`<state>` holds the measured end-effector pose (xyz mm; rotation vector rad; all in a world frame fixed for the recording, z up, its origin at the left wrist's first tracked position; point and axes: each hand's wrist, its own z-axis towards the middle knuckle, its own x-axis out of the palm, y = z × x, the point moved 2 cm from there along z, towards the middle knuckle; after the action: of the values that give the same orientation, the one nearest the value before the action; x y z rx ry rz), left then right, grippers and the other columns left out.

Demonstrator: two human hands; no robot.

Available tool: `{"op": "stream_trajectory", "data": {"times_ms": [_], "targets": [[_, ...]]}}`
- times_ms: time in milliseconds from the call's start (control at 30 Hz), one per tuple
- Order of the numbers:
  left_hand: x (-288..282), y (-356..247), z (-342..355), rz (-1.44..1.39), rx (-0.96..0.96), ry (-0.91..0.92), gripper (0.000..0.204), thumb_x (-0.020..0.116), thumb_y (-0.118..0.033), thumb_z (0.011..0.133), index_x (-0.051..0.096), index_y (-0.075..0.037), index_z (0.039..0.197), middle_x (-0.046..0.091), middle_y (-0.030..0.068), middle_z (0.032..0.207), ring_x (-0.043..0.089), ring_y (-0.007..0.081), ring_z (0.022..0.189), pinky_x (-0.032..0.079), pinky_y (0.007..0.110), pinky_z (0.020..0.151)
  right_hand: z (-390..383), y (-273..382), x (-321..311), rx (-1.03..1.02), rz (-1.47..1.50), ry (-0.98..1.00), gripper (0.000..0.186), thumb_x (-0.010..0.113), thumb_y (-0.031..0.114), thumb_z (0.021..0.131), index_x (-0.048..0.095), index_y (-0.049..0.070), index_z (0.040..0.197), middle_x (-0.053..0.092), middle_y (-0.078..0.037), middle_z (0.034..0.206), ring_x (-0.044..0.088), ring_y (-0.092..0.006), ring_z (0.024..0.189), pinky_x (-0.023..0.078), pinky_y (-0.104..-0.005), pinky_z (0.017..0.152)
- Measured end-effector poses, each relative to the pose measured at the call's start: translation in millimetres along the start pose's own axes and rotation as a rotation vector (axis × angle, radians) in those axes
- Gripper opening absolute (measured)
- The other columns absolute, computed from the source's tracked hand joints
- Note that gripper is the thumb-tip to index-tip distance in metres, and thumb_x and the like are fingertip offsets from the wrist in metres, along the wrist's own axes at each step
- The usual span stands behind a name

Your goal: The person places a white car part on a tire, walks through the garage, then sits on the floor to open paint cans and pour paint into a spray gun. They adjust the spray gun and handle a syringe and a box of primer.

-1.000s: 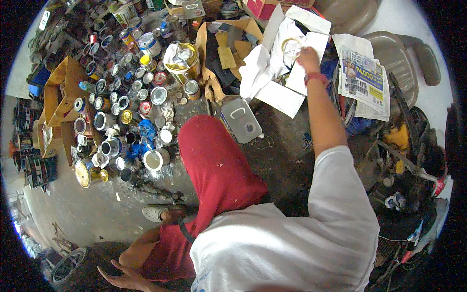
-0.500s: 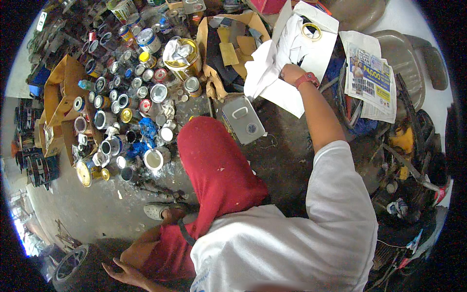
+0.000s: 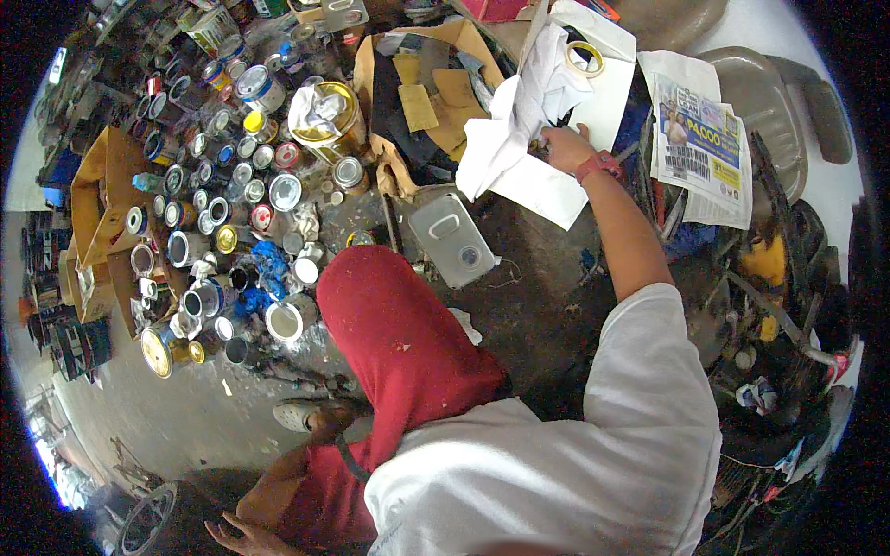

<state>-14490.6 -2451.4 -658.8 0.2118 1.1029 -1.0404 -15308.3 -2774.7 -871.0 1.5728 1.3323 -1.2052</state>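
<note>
My right hand (image 3: 565,148), with a red watch on the wrist, reaches into an open white box (image 3: 607,107) at the upper right. Its fingers are bent together beside crumpled white cloth or paper (image 3: 501,139); what they grip, if anything, is too small to make out. A roll of tape with a yellowish ring (image 3: 584,59) lies in the box beyond my hand. Low at the left, my left hand (image 3: 243,536) hangs beside my knee, fingers apart and nothing in them.
Many paint cans (image 3: 285,192) crowd the floor at the left. A cardboard box (image 3: 380,69) with sandpaper-like sheets stands left of the white box, and a grey lidded container (image 3: 452,243) lies nearer. Newspaper (image 3: 700,148) covers part of a chair (image 3: 765,102) at the right.
My right hand has shifted slightly within the white box, and the white cloth or paper there stands higher. My left hand is a little lower. The whole view has tilted slightly.
</note>
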Motion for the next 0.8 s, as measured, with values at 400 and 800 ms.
{"op": "stream_trajectory", "data": {"times_ms": [400, 800], "targets": [[5.6, 6.8, 4.3, 0.033, 0.023, 0.04, 0.06, 0.077, -0.033, 0.097, 0.055, 0.0, 0.142, 0.07, 0.0203, 0.124, 0.068, 0.0346, 0.11, 0.055, 0.047, 0.099, 38.4, -65.7, -19.0, 0.244, 0.589, -0.442, 0.029, 0.074, 0.023, 0.083, 0.072, 0.008, 0.107, 0.077, -0.017, 0.098, 0.074, -0.0371, 0.098, 0.057, -0.0444, 0.09], [8.8, 21.2, 3.4, -0.18, -0.052, 0.048, 0.058, 0.077, -0.02, 0.098, 0.051, -0.004, 0.147, 0.069, 0.0149, 0.128, 0.066, 0.0274, 0.112, 0.054, 0.044, 0.099, -41.6, 11.1, -74.4, 0.287, 1.049, -0.908, 0.019, 0.07, 0.016, 0.095, 0.068, 0.0, 0.105, 0.077, -0.011, 0.091, 0.074, -0.0204, 0.079, 0.057, -0.0331, 0.071]]}}
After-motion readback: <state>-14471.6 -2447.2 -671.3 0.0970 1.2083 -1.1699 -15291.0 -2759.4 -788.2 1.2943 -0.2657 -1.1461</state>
